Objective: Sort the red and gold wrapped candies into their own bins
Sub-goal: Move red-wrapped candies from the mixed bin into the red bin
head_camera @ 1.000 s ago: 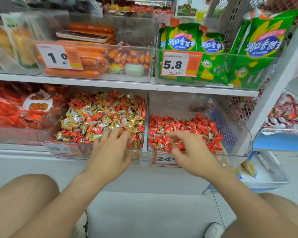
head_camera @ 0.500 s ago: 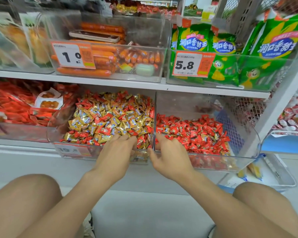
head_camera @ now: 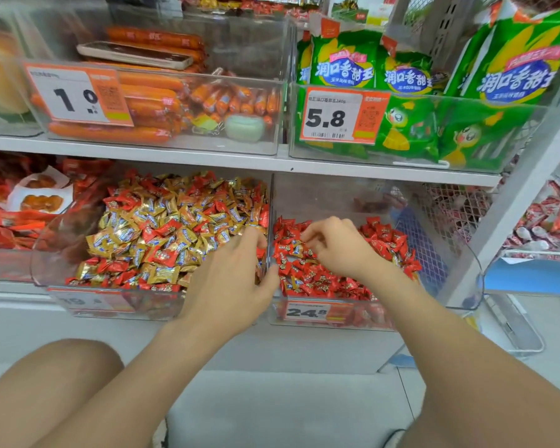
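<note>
Since the earlier frame the right hand (head_camera: 340, 250) is carried from the front left corner of the right bin (head_camera: 459, 279) deeper towards its middle, and the left hand (head_camera: 230, 286) is shifted slightly towards the right wall of the left bin (head_camera: 46, 253). Both bins are set side by side, touching, at the front edge of the lower shelf (head_camera: 10, 302).

The right hand's fingers are seen bent and bunched together over the red candies (head_camera: 385, 244) that fill the right bin; whether one is pinched cannot be told. The left hand's fingers are curled down against the left bin's right wall, with the tips buried in the heap, so it cannot be told whether anything is held.

In the left bin, gold candies (head_camera: 175, 234) are mixed with many stray red pieces (head_camera: 162, 227), so much of the sorting is judged to be left.

Each candy is judged light and small, with a firm core inside a glossy, crinkly, rather slippery wrapper. A pinch across the plump middle is judged surest; the flat crimped ends can be caught too, but may slip. Little damage from dropping is expected, though neighbours are easily dragged along from a loose pile.
</note>
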### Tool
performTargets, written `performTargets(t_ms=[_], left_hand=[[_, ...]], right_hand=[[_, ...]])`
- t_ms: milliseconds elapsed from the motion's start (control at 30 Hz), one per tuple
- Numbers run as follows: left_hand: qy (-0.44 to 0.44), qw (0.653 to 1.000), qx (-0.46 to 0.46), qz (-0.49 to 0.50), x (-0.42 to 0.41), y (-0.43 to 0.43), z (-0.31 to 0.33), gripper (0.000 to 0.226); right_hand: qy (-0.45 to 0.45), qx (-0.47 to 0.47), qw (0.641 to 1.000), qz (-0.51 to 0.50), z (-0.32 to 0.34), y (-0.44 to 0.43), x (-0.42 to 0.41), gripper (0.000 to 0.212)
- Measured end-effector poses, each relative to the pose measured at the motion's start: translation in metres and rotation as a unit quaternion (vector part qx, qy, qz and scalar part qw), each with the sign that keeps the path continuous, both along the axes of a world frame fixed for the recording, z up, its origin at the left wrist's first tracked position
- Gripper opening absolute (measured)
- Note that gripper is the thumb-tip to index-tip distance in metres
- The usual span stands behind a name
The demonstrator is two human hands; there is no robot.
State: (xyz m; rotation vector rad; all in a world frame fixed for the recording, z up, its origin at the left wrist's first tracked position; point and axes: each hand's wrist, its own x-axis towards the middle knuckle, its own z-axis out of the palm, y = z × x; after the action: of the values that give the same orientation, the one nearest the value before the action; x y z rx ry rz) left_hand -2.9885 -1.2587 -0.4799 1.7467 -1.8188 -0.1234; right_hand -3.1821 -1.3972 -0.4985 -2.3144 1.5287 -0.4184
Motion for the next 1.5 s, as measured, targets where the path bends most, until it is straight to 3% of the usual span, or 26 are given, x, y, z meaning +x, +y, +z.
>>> performTargets(t_ms=[233,367,600,767,867,933,1000,1100,1167,1367,1500], left_hand=[[0.052,0.998,0.008,0.024,-0.007,-0.021,-0.008,0.024],[0.066,0.998,0.004,0.013,-0.009,-0.021,-0.009,0.028],[0.045,0.998,-0.036,0.008,-0.01,-0.011,-0.009,0.026],[-0.016,0.997,-0.071,0.003,-0.01,0.012,-0.008,0.011],[-0.017,0.999,-0.03,0.017,-0.019,0.03,-0.016,0.014],[0.038,0.998,0.017,0.045,-0.027,0.041,-0.03,0.017],[0.16,0.982,0.065,0.07,-0.038,0.05,-0.046,0.023],[0.361,0.92,0.128,0.086,-0.052,0.057,-0.065,0.028],[0.432,0.886,0.14,0.09,-0.062,0.058,-0.071,0.033],[0.488,0.856,0.119,0.124,-0.078,0.061,-0.082,0.041],[0.506,0.84,0.133,0.145,-0.069,0.053,-0.086,0.024]], right_hand=[[0.174,-0.025,0.984,0.012,-0.031,-0.046,0.028,0.006],[0.19,-0.036,0.981,0.008,-0.037,-0.052,0.028,0.018],[0.077,-0.022,0.997,-0.021,-0.024,-0.04,0.022,0.017],[-0.098,-0.003,0.994,-0.046,0.006,0.002,-0.009,0.018],[-0.231,0.008,0.969,-0.088,0.023,0.048,-0.032,0.019],[-0.346,0.035,0.932,-0.105,0.029,0.084,-0.044,0.021],[-0.405,0.061,0.903,-0.133,0.029,0.119,-0.054,0.02],[-0.453,0.105,0.863,-0.199,0.011,0.153,-0.062,0.013],[-0.454,0.12,0.855,-0.221,-0.007,0.163,-0.066,0.012],[-0.413,0.139,0.867,-0.244,-0.046,0.157,-0.069,0.011],[-0.421,0.143,0.855,-0.266,-0.06,0.156,-0.066,0.011]])
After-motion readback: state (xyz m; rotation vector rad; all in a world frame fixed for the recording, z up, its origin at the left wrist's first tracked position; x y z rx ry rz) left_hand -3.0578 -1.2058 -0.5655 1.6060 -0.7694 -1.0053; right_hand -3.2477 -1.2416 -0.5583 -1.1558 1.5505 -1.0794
